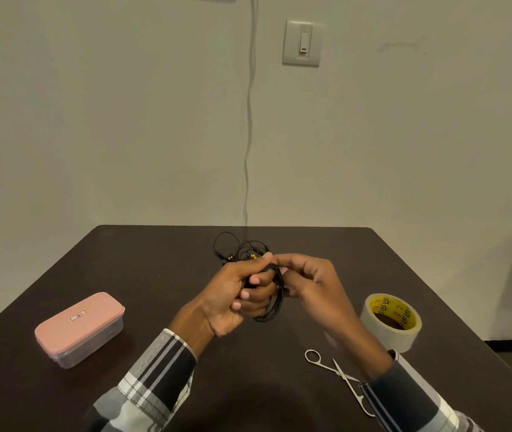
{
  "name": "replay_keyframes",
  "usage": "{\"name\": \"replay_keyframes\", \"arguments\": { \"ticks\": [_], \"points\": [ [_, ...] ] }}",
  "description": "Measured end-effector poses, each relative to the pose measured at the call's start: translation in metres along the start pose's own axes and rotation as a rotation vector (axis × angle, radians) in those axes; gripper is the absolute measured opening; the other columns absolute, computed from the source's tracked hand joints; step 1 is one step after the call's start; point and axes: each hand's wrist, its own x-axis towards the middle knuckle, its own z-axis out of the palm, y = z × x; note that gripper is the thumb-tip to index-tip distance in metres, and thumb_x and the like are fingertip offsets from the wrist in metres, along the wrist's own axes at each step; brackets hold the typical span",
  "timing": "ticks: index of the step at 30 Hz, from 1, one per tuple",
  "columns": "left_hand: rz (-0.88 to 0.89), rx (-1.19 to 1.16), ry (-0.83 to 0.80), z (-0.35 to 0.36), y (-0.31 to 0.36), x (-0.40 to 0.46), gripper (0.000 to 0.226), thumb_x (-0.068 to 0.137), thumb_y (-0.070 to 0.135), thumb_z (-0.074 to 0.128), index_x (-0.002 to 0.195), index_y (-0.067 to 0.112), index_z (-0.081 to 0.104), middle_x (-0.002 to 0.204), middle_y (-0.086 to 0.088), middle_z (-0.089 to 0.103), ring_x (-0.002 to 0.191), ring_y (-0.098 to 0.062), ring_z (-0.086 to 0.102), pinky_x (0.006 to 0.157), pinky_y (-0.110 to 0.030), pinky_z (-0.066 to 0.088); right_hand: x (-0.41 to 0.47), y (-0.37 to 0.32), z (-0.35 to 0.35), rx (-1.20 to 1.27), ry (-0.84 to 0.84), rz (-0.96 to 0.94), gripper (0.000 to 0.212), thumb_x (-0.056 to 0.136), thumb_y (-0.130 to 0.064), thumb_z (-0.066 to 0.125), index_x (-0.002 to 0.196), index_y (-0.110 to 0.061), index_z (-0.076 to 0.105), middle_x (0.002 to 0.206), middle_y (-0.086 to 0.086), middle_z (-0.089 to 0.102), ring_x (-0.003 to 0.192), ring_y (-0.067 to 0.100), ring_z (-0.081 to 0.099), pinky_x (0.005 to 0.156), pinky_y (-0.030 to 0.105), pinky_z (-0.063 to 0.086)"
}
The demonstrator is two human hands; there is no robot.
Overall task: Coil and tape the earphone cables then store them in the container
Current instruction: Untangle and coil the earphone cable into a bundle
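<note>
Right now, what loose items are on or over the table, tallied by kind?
Lidded container: 1
Tape roll: 1
Scissors: 1
Coiled earphone cable, held by left hand and right hand: 1
Uncoiled earphone tangle: 1 pile, cable count unclear
Total: 5

One head view looks forward, down onto the table [155, 275]

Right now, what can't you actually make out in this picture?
- Coiled cable, head view: the fingers hide part of it.
- Scissors: the right sleeve covers one handle.
- Container: the lid hides its contents.
- Cable pile: too tangled to count the earphones.
</note>
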Motion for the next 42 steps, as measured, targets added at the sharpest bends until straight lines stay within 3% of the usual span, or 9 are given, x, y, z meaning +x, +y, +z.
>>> {"name": "replay_keyframes", "arguments": {
  "ticks": [3,7,12,16,20,25,28,36,42],
  "points": [
    [0.009,-0.028,-0.015,-0.001,0.000,0.000,0.046,0.099,0.035,0.042,0.055,0.020,0.040,0.041,0.008,0.029,0.029,-0.001,0.021,0.036,-0.020,0.007,-0.005,-0.002,-0.003,0.238,-0.093,0.102,0.031,0.099,-0.001,0.051,0.107,-0.014,0.078,0.101,0.011,0.078,0.096,0.016,0.072,0.075,0.025,0.056],
    [0.026,-0.015,0.008,-0.002,-0.001,0.000,0.045,0.094,0.036,0.048,0.054,0.020,0.039,0.040,0.008,0.026,0.029,-0.002,0.021,0.037,-0.020,0.009,-0.011,0.000,-0.007,0.224,-0.136,0.082,0.030,0.093,-0.005,0.064,0.120,-0.015,0.072,0.112,0.006,0.076,0.106,0.015,0.071,0.080,0.022,0.055],
    [0.021,0.053,0.018,-0.003,-0.004,0.001,0.047,0.088,0.041,0.059,0.051,0.021,0.036,0.040,0.007,0.026,0.029,-0.004,0.021,0.035,-0.020,0.011,-0.011,0.003,-0.006,0.200,-0.090,0.093,0.024,0.092,-0.002,0.066,0.114,-0.010,0.072,0.097,0.002,0.076,0.088,0.006,0.067,0.069,0.015,0.050],
    [0.011,0.224,0.054,-0.002,-0.005,0.002,0.050,0.092,0.045,0.056,0.052,0.021,0.037,0.043,0.006,0.027,0.031,-0.005,0.023,0.033,-0.015,0.022,-0.010,0.006,-0.005,0.153,-0.041,0.092,0.015,0.095,0.001,0.060,0.105,-0.001,0.072,0.089,0.009,0.073,0.078,0.008,0.065,0.066,0.018,0.051],
    [0.039,0.379,0.131,0.001,-0.008,0.004,0.050,0.095,0.051,0.055,0.055,0.021,0.048,0.048,0.003,0.038,0.036,-0.008,0.040,0.038,-0.018,0.037,-0.011,0.011,-0.002,0.088,0.038,0.088,0.017,0.099,0.002,0.053,0.099,0.000,0.070,0.094,0.022,0.075,0.090,0.038,0.072,0.087,0.047,0.057],
    [0.085,0.531,0.275,-0.003,-0.007,0.002,0.044,0.093,0.048,0.059,0.062,0.017,0.063,0.053,-0.002,0.053,0.051,-0.017,0.064,0.048,-0.022,0.051,-0.015,0.019,-0.003,0.025,0.071,0.131,0.017,0.100,-0.002,0.054,0.095,0.000,0.070,0.091,0.022,0.074,0.088,0.040,0.069,0.089,0.056,0.053],
    [0.161,0.612,0.329,-0.003,-0.016,0.006,0.043,0.095,0.045,0.059,0.065,0.016,0.065,0.053,-0.003,0.056,0.054,-0.020,0.066,0.052,-0.025,0.055,-0.016,0.023,-0.004,0.036,0.069,0.150,0.019,0.100,-0.001,0.053,0.092,0.002,0.070,0.084,0.017,0.074,0.079,0.027,0.068,0.083,0.048,0.055],
    [0.365,0.933,0.487,-0.006,-0.032,0.018,0.045,0.099,0.041,0.054,0.067,0.010,0.062,0.059,0.000,0.061,0.051,-0.014,0.062,0.053,-0.025,0.052,-0.010,0.027,-0.007,0.238,0.139,0.277,0.017,0.098,-0.001,0.058,0.114,-0.004,0.062,0.085,0.013,0.075,0.078,0.016,0.069,0.071,0.026,0.054],
    [0.369,1.064,0.540,-0.009,-0.039,0.019,0.048,0.098,0.044,0.051,0.065,0.011,0.062,0.058,0.003,0.061,0.050,-0.004,0.054,0.052,-0.018,0.039,-0.009,0.028,-0.020,0.461,0.037,0.492,0.024,0.096,-0.007,0.059,0.118,-0.012,0.065,0.099,0.011,0.075,0.089,0.024,0.072,0.089,0.046,0.053]
  ]
}}
